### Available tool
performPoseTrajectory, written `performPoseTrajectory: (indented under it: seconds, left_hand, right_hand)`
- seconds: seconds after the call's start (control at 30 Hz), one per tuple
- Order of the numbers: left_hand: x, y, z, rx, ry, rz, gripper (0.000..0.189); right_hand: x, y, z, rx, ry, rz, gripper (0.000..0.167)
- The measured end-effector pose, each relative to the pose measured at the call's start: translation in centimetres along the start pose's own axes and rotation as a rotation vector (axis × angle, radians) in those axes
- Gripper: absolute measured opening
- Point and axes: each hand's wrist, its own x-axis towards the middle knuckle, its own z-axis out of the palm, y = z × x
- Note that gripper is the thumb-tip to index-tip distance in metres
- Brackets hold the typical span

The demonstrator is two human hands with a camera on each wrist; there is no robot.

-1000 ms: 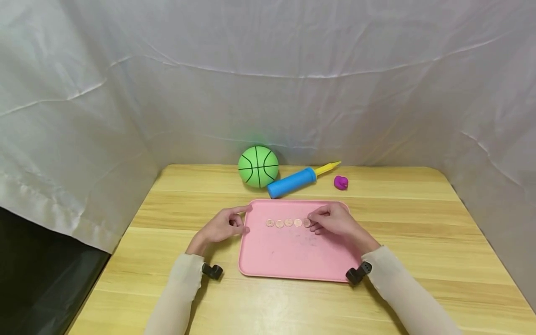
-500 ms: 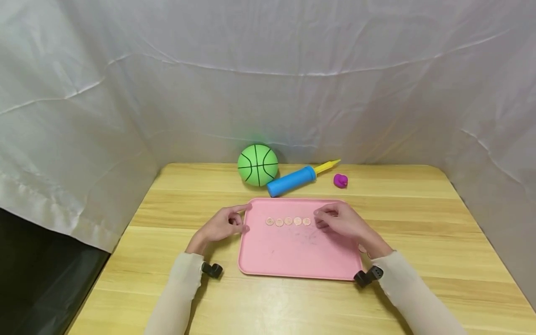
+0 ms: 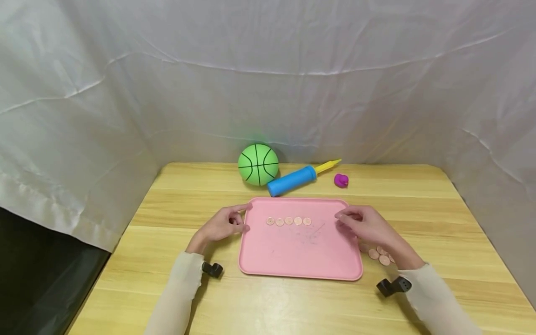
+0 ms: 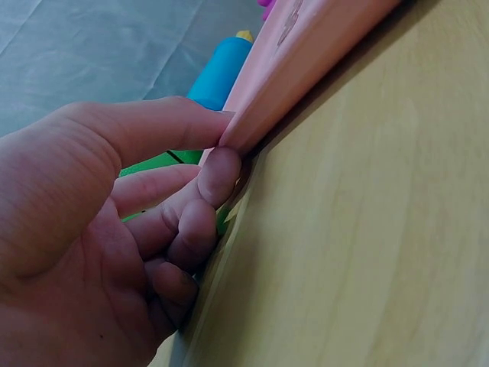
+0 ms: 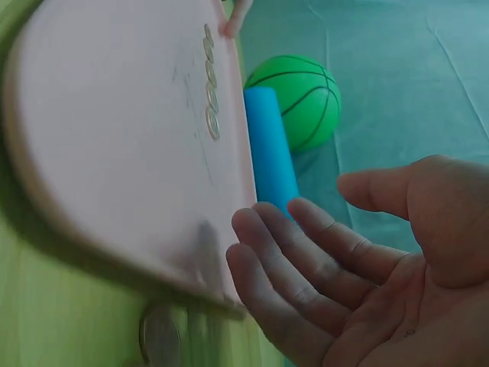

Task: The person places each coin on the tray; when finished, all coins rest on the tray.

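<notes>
A pink tray (image 3: 289, 256) lies on the table, and several copper-coloured coins (image 3: 289, 220) form a row across its upper half. At the tray's left edge my left hand (image 3: 219, 225) pinches the rim; the left wrist view shows the thumb (image 4: 176, 122) over it and a curled finger against its underside. My right hand (image 3: 372, 229) hovers by the tray's right edge, holding nothing, its fingers (image 5: 283, 260) loosely bent and apart from the thumb. Several more coins (image 3: 384, 259) lie on the table just beyond that edge, partly hidden by the right hand and wrist.
Behind the tray are a green ball (image 3: 258, 164) with black lines, a blue hand pump (image 3: 292, 180) with a yellow nozzle, and a small purple rubber duck (image 3: 341, 180). A grey cloth (image 3: 293, 93) hangs around the back and sides of the wooden table (image 3: 293, 307).
My right hand has let go of the rightmost coin in the row and moved right to the tray's edge, uncovering coins on the table. The left hand has stayed put.
</notes>
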Motion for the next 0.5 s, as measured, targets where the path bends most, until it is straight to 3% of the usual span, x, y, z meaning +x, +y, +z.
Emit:
performPoseTrajectory:
  seconds: [0.17,0.5]
  left_hand:
    - [0.0,0.0,-0.1,0.013,0.008,0.004,0.072]
    - [0.1,0.2,0.0,0.001,0.001,-0.01,0.074]
  right_hand:
    - [-1.2,0.7,-1.2,0.051,-0.014,-0.021,0.039]
    - [-3.5,2.6,-2.2,0.018,0.01,-0.058,0.034]
